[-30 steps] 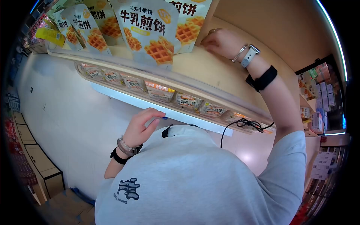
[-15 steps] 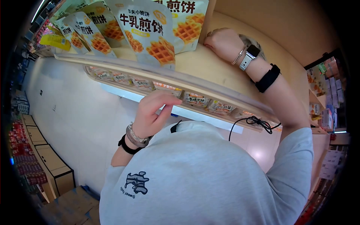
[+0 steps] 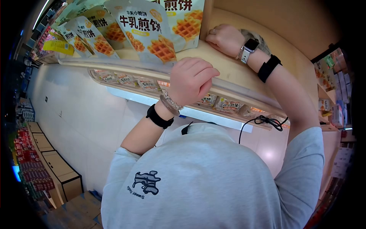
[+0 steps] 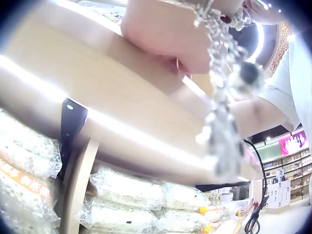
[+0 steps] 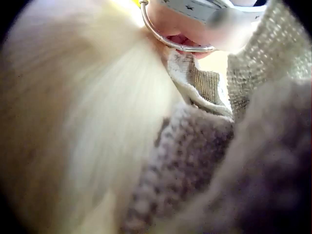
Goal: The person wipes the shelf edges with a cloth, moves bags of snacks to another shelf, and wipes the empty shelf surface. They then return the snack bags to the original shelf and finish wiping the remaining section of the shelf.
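My right hand (image 3: 227, 40) is on the wooden shelf (image 3: 225, 66), its fingers curled down beside the waffle biscuit pouches. A grey woven cloth (image 3: 262, 40) shows behind the watch. In the right wrist view the cloth (image 5: 190, 146) runs up into the curled fingers (image 5: 183, 41), which grip its end. My left hand (image 3: 190, 78) hangs loosely bent over the shelf's front edge, with nothing seen in it. Nearest to it stands a white waffle biscuit pouch (image 3: 143, 32). In the left wrist view a bracelet (image 4: 222, 136) partly covers that hand.
A clear lip (image 3: 244, 88) runs along the shelf front. Wrapped snack packs (image 4: 126, 192) are stacked on the shelf below. A bundled black cable (image 3: 265, 120) hangs near the right arm. A wooden panel (image 3: 263, 17) rises behind the shelf.
My left hand has risen and moved right, from in front of the lower packs up to the shelf's front edge. The cloth has come into sight behind my right wrist.
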A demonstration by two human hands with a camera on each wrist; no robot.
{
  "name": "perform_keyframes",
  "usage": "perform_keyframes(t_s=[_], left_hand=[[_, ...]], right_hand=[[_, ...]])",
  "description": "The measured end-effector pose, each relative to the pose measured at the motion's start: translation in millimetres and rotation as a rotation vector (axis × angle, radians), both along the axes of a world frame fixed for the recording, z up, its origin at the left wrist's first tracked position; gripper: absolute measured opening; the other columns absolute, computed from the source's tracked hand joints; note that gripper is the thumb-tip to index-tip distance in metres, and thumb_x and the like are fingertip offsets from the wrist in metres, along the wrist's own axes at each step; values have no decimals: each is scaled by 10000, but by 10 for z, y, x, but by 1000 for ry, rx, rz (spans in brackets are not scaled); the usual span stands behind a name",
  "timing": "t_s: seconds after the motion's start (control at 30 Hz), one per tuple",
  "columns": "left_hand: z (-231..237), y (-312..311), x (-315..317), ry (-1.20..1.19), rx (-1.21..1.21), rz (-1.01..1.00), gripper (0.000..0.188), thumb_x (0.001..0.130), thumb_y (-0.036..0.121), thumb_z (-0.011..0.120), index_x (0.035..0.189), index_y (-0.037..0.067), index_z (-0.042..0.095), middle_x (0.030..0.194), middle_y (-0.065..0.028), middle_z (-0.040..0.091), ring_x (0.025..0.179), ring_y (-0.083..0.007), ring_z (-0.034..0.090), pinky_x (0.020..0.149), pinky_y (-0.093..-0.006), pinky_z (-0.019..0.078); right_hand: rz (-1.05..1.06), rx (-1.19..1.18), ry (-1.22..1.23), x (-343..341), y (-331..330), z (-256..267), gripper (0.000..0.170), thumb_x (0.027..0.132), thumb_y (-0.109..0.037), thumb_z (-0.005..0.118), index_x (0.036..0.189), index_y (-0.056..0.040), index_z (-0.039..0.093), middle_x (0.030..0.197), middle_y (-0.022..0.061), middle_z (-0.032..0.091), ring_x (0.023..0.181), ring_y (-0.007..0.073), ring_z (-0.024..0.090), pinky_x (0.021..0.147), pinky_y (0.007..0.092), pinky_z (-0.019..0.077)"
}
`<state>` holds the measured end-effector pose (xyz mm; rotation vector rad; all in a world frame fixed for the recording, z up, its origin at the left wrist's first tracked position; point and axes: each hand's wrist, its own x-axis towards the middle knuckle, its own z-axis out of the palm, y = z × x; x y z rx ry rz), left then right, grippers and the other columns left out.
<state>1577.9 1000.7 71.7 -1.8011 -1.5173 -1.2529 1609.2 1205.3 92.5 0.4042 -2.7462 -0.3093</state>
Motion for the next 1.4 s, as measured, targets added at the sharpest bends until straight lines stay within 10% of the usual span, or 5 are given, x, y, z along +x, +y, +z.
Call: perform_keyframes(t_s=[0.97, 1.4], left_hand=[[-75, 30, 81, 71, 55, 172, 174, 620, 11, 550, 755, 110, 596, 532, -9, 458, 488, -188, 448, 518, -309, 305], [-107, 28, 55, 107, 62, 176, 177, 604, 19, 556, 754, 106, 594, 539, -11, 457, 491, -187, 446, 525, -307, 316]], right_hand=[[-273, -470, 59, -41, 30, -176, 141, 751, -195, 527, 807, -82, 591, 709, 128, 614, 684, 327, 587, 602, 428, 461], [-379, -712, 8, -180, 432, 63, 135, 787, -140, 529, 856, -33, 571, 703, 103, 596, 636, 213, 575, 603, 305, 457]])
